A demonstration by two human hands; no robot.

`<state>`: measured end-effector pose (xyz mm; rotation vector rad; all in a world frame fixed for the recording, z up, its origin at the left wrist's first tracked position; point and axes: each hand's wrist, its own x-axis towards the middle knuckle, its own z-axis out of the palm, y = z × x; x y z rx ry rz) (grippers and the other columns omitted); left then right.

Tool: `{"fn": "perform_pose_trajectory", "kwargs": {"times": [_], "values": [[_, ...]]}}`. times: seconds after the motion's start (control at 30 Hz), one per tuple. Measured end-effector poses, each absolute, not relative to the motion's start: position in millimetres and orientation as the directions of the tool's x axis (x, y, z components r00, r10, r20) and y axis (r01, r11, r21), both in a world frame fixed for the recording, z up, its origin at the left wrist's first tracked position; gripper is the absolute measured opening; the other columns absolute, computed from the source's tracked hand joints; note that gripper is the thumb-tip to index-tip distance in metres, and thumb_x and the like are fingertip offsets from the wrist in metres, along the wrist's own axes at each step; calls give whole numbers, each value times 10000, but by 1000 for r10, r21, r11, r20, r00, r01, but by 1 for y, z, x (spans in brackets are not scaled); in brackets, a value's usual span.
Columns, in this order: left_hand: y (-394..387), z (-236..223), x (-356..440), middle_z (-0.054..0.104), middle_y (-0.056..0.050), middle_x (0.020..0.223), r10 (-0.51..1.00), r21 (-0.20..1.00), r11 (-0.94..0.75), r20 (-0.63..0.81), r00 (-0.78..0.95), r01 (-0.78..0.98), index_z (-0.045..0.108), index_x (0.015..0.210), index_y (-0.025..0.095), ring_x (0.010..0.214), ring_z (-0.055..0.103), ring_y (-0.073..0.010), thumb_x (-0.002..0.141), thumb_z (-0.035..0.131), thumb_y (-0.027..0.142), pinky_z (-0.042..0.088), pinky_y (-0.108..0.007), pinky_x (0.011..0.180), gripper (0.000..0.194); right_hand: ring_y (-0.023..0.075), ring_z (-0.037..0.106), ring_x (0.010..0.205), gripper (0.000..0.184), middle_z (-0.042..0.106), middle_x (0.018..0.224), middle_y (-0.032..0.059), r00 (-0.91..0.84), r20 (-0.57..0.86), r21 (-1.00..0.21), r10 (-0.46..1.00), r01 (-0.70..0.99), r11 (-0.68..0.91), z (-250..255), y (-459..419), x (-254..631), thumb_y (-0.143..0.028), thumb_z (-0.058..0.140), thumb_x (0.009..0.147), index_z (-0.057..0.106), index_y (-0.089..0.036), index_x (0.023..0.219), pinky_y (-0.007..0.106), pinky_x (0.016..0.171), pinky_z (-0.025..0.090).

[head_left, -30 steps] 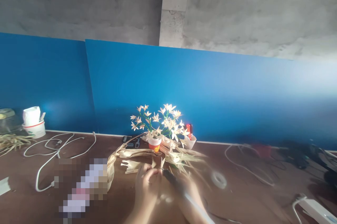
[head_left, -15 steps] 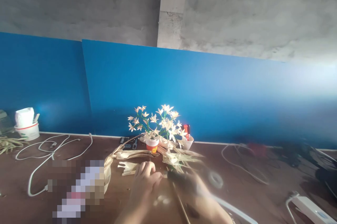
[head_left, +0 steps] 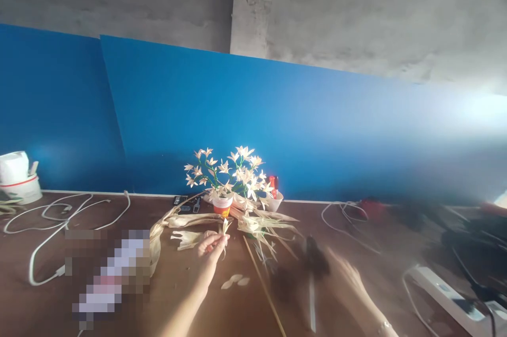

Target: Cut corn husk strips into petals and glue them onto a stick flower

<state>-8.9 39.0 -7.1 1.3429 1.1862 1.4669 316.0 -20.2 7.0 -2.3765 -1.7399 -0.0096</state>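
Observation:
My left hand [head_left: 212, 248] is closed in a pinch on a small cream flower [head_left: 225, 226], held upright above the table in front of the potted flowers. Out to the right, my right hand [head_left: 350, 276] is blurred, its fingers seemingly stretched out and empty. Just left of it is a dark, smeared object [head_left: 315, 256] with a pale strip [head_left: 312, 302] below it; its kind cannot be made out. Loose cream petals [head_left: 235, 280] lie between my hands, beside a long thin stick [head_left: 263, 287]. Many similar flowers [head_left: 241, 173] on green stems stand in an orange-and-white cup [head_left: 222, 207].
Dried husks [head_left: 253, 222] surround the cup. A white bowl [head_left: 274, 201] with a red item stands behind. White cables [head_left: 59, 226] and a tub [head_left: 24, 189] are at left; a power strip [head_left: 447, 295] and dark clutter are at right. A blue partition [head_left: 277, 120] closes the back.
My hands have moved apart. The right has swung right, away from the dark object it was at, and the left has risen with the small flower now showing. The view has shifted slightly.

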Motion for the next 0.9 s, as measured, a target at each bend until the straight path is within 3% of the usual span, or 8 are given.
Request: {"fn": "perform_pose_trajectory", "kwargs": {"times": [0.17, 0.23, 0.3, 0.37, 0.43, 0.5, 0.57, 0.9], "values": [[41, -10, -7, 609, -22, 696, 955, 963, -265, 269, -124, 53, 750, 699, 202, 674, 583, -175, 702, 662, 527, 477, -269, 609, 337, 330, 571, 1093, 529, 630, 1139, 165, 388, -57, -171, 920, 904, -392, 4, -24, 317, -77, 442, 687, 453, -161, 1209, 409, 778, 427], [41, -11, -7, 613, -21, 690, 955, 962, -265, 272, -121, 70, 746, 690, 201, 668, 580, -171, 712, 657, 521, 469, -262, 604, 333, 351, 551, 1115, 554, 613, 1167, 176, 410, -29, -119, 912, 904, -411, 13, -27, 311, -89, 471, 689, 468, -171, 1236, 464, 828, 408], [42, -10, -7, 615, -21, 691, 958, 963, -258, 265, -114, 75, 737, 675, 195, 665, 578, -169, 712, 656, 516, 466, -260, 606, 332, 369, 563, 1073, 431, 625, 1130, 181, 410, 69, -68, 909, 911, -406, 25, -28, 295, -138, 484, 725, 565, -180, 1146, 507, 853, 387], [42, -10, -6, 615, -22, 689, 958, 964, -256, 263, -116, 71, 733, 672, 187, 661, 577, -169, 703, 658, 513, 468, -266, 616, 336, 340, 578, 1029, 296, 658, 1042, 150, 286, 122, -99, 950, 956, -275, 36, -25, 265, -139, 461, 745, 658, -203, 956, 470, 831, 404], [42, -10, -6, 618, -25, 685, 959, 966, -249, 256, -123, 69, 736, 682, 180, 647, 574, -166, 698, 656, 511, 465, -266, 606, 341, 289, 599, 978, 295, 690, 945, 107, 40, 111, -213, 993, 977, -16, 41, -18, 224, -126, 428, 769, 703, -223, 813, 410, 822, 415], [41, -10, -5, 620, -25, 681, 966, 972, -227, 233, -116, 65, 730, 682, 176, 633, 573, -163, 698, 653, 507, 459, -262, 584, 341, 241, 617, 920, 283, 709, 901, 61, -206, 30, -371, 978, 906, 203, 39, -9, 183, -115, 494, 717, 731, -242, 803, 347, 812, 430], [41, -10, -5, 620, -24, 675, 971, 977, -208, 213, -105, 55, 716, 667, 175, 627, 573, -165, 696, 650, 500, 456, -262, 573, 333, 234, 607, 939, 271, 703, 922, 49, -403, -11, -441, 915, 823, 357, 31, 0, 151, -98, 539, 669, 740, -249, 770, 328, 834, 430], [44, -12, -6, 592, -21, 660, 968, 975, -214, 219, -124, 49, 703, 646, 164, 626, 543, -158, 677, 661, 506, 443, -259, 582, 346, 254, 563, 969, 163, 661, 952, 111, -467, -9, -454, 884, 790, 413, 7, 16, 130, -102, 556, 693, 709, -154, 719, 342, 863, 432]]}}
